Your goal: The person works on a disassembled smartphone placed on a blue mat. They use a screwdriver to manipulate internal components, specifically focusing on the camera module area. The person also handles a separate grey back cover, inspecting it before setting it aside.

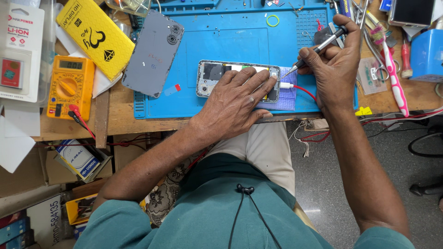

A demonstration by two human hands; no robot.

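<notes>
Cluttered table point(115, 124): left hand point(237, 99) lies flat, fingers spread, covering the opened phone point(210, 76); right hand point(334, 69) pinches a screwdriver point(318, 48); grey back cover point(153, 53) at nine o'clock.

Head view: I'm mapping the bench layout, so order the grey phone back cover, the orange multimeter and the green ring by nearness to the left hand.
1. Grey phone back cover: just up and left of the left hand, on the blue mat's left edge.
2. Small green ring: beyond the hand, at the mat's far side.
3. Orange multimeter: farthest, on the wooden bench at the left.
</notes>
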